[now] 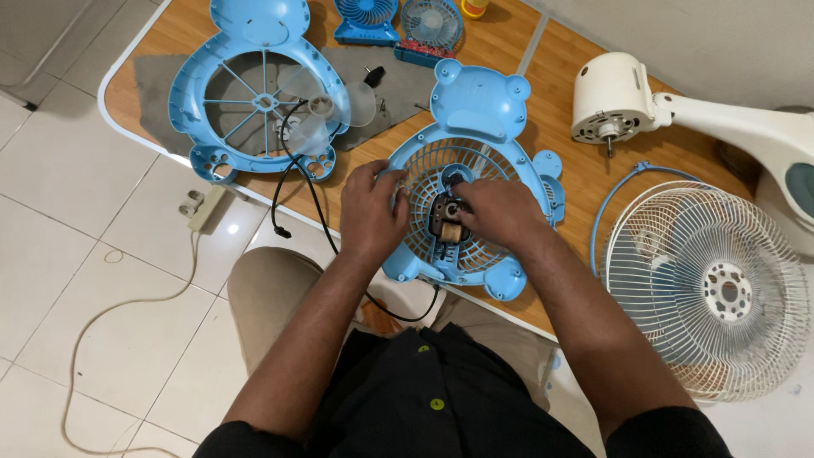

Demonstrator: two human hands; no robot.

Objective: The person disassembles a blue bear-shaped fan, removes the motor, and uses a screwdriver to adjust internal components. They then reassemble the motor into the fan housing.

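On the bench [585, 170], both hands work at a blue bear-shaped fan shell [475, 182]. Left hand [370, 212] grips its grille edge. Right hand [500, 210] pinches the small motor [447, 222] at the centre.

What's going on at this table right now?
A person has both hands on a blue bear-shaped fan housing lying on a wooden table. The left hand steadies its grille, while the right hand rests at the small motor in the middle. The matching front shell lies apart, and a white fan guard sits to the right.
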